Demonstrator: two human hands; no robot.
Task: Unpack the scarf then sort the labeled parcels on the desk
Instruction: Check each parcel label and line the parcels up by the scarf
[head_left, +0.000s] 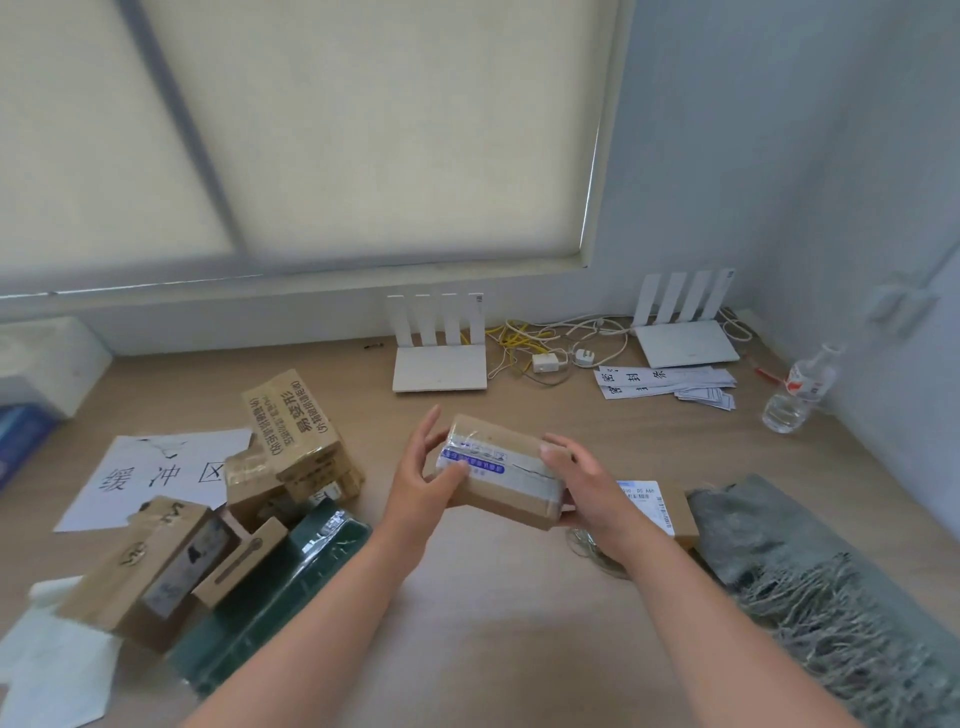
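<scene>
The soft scarf (769, 535) lies on the table (493, 597) by your right arm, and past it your left hand (415, 486) and right hand (589, 491) curl round the ends of a small taped box (501, 480) held above the table; it looks light and stiff, so grip the ends.

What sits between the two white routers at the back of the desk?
Head view: a tangle of yellow and white cables with two white power adapters.
</scene>
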